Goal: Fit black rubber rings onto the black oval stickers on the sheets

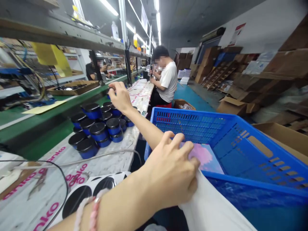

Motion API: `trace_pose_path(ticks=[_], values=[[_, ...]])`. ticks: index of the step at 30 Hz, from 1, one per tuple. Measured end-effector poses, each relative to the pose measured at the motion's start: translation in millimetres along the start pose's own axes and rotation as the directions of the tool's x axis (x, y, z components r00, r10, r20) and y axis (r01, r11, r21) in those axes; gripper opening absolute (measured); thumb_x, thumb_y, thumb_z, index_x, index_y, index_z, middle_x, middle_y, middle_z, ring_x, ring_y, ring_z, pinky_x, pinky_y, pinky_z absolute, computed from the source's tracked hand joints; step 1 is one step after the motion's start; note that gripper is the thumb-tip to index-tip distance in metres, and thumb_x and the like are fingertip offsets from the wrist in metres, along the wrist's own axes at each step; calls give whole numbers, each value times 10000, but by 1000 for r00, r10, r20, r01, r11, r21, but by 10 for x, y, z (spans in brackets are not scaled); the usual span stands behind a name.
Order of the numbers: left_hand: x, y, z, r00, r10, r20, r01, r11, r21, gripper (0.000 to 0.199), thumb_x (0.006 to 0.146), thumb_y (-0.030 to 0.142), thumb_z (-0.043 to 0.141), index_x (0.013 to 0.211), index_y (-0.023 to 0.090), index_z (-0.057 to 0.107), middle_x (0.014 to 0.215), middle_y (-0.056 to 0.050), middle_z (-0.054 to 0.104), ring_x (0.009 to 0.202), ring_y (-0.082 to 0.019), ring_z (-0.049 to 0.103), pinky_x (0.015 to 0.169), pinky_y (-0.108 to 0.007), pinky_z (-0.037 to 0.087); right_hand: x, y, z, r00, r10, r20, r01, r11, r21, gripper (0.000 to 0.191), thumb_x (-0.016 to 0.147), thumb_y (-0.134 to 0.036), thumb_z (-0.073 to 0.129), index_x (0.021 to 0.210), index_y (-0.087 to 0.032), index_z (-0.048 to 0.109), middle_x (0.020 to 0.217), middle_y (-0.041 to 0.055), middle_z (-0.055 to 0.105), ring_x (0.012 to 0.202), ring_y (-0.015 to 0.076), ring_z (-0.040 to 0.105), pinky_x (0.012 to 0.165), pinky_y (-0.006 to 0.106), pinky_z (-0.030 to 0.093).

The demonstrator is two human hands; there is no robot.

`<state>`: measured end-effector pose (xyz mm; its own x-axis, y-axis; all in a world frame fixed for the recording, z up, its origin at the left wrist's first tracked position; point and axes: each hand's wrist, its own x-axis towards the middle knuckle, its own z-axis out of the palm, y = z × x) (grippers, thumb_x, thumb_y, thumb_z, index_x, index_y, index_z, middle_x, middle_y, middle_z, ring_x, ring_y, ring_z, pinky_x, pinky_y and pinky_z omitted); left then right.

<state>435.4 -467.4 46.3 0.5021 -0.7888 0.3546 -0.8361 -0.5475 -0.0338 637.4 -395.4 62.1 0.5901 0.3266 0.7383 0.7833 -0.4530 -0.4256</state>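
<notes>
Blue jars (88, 153) with black lids (97, 127) stood clustered on the film-covered tabletop (115, 163), some stacked, most upright, lids up and axes vertical. More than a dozen showed; overlap hid the exact count. Pink lettering (49, 214), repeated across the covering, read "anko" or part of it. At least two black discs (76, 201) lay nearby. The right hand's (120, 97) fingers curled narrowly above the jars' far end; whether they held anything could not be told. The left hand's (172, 171) fingers gripped white cloth (211, 205) beside one blue crate (240, 183).
</notes>
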Motion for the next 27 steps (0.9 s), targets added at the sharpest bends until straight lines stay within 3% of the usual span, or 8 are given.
trace_pose_path(ticks=[4,7,12,16,18,21,24,27], values=[[-169,-195,-111,992,-99,-85,100,995,8,454,714,101,556,1149,229,576,1253,-78,538,1191,-309,419,932,-507,362,332,241,-82,990,140,-25,-140,990,-9,282,911,-95,340,1131,-121,515,1161,116,517,1113,211,510,989,402,394],[-249,-148,5,925,-239,-294,228,971,-73,328,799,123,510,1102,221,587,1274,-74,525,1182,-277,422,902,-446,394,315,316,-175,981,171,91,-170,985,-27,241,929,-181,429,1143,-126,525,1108,93,564,1034,210,554,929,439,431],[-449,9,227,918,208,-338,-166,975,151,135,890,193,512,943,229,631,1190,-28,564,1093,-189,495,872,-313,425,-252,191,-161,864,-22,502,23,1000,4,455,829,-512,594,1131,-172,581,964,49,637,837,177,611,773,344,501],[-773,-517,2,935,-125,-332,186,969,160,181,840,139,494,984,152,602,1139,-95,579,1050,-236,521,902,-389,445,-726,48,-25,796,-85,599,157,985,-68,702,726,-612,648,1275,-196,511,1227,158,551,1105,340,513,903,508,431],[-958,-1006,-198,839,-370,-399,448,886,119,188,833,143,483,984,169,592,1152,-101,563,1087,-252,508,940,-423,444,-833,-5,68,808,-77,584,183,975,-124,741,727,-616,644,1313,-198,471,1321,185,471,1181,388,433,939,583,373],[-1190,-1780,-372,564,-658,-499,769,638,29,180,847,223,482,987,209,594,1139,-93,537,1091,-273,518,973,-459,429,-879,-88,222,836,-56,547,184,966,-183,807,696,-729,581,1302,-207,476,1351,180,428,1182,419,402,909,639,365],[-1321,-2325,-302,485,-730,-482,830,558,-10,355,816,340,560,1128,170,563,1171,-116,532,1128,-313,519,947,-475,446,-893,-194,357,872,9,490,126,962,-241,845,719,-809,442,1270,-170,501,1334,200,429,1146,434,420,842,655,400],[-1329,-2503,-131,469,-766,-439,839,542,-51,524,756,420,658,1183,138,544,1152,-134,566,1078,-314,565,902,-444,483,-911,-295,446,900,68,431,66,955,-290,890,726,-832,379,1213,-104,539,1313,231,433,1107,437,439,806,643,424]])
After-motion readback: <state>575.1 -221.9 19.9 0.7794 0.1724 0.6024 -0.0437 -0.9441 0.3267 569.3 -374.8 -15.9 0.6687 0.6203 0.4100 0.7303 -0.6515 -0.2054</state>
